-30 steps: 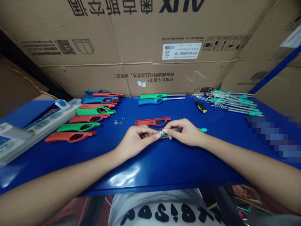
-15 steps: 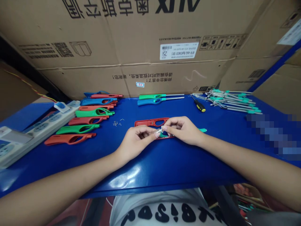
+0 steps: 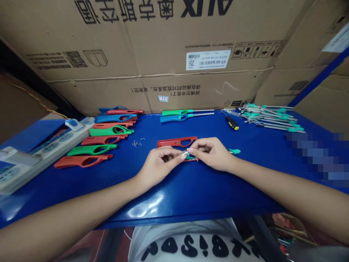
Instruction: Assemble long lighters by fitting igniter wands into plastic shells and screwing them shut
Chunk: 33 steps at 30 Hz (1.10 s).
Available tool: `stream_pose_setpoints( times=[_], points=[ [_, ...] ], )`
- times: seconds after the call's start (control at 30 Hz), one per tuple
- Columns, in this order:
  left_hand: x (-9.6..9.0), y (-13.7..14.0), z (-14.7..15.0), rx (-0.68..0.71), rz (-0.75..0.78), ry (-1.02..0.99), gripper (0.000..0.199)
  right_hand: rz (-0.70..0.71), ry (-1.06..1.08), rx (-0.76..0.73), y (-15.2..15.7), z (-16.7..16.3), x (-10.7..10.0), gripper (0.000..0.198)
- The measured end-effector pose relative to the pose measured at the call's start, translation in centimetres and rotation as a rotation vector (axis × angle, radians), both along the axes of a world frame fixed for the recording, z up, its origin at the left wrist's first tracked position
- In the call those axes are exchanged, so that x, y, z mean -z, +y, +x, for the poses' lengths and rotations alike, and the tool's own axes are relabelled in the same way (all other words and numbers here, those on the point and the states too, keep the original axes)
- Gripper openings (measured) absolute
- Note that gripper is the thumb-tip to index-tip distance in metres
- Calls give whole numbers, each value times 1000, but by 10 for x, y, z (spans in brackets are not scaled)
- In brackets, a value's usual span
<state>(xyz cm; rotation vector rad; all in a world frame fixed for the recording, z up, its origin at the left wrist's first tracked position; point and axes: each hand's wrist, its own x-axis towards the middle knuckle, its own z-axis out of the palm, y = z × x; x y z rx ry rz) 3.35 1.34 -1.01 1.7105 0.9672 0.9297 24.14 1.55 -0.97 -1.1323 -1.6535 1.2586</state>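
Observation:
My left hand (image 3: 158,165) is closed, thumb and fingers pinching a small shiny, silvery or clear piece (image 3: 184,153). The thumb and forefinger of my right hand (image 3: 214,154) pinch together at that piece's right end; the exact kind of piece is too small to tell. Beneath the fingers lies one half of a lighter shell with teal parts (image 3: 191,158) in it, mostly covered by both hands. A teal tip (image 3: 235,151) sticks out past my right hand. Just behind, a red lighter shell half (image 3: 170,142) lies with its hollow side up.
At the left, several coloured lighter shells (image 3: 94,149) lie beside a white power strip (image 3: 49,147). Small screws (image 3: 135,143) lie near them. At the back are two lighters (image 3: 177,118), a screwdriver (image 3: 231,123) and a pile of metal lighter rods (image 3: 272,118). A cardboard wall (image 3: 109,83) stands behind.
Both hands stay at the same spot with the small piece between the fingertips. My right hand has shifted very slightly, showing a little more of the teal tip. The view has moved a touch.

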Motion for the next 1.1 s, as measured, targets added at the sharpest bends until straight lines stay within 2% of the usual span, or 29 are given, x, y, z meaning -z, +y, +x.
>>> stream_pose_setpoints(
  times=[0.2,0.3,0.47,0.57,0.67,0.8,1.1],
  points=[
    [1,5,-2,-5,-11,37,21,-2,17,-27,6,4,1,39],
    [-5,8,-7,7,40,82,22,17,2,-65,8,7,-1,39],
    [-20,15,-20,49,271,324,19,34,-2,-58,13,14,-2,40],
    [-25,18,-25,132,329,495,15,45,0,-39,17,18,-2,37],
    [-26,19,-26,194,367,583,11,49,-8,-41,20,20,-1,36],
    [-23,16,-25,180,403,615,9,65,-24,-68,21,21,-1,36],
    [-23,16,-26,194,356,552,12,71,-36,-79,19,20,-2,34]
  ],
)
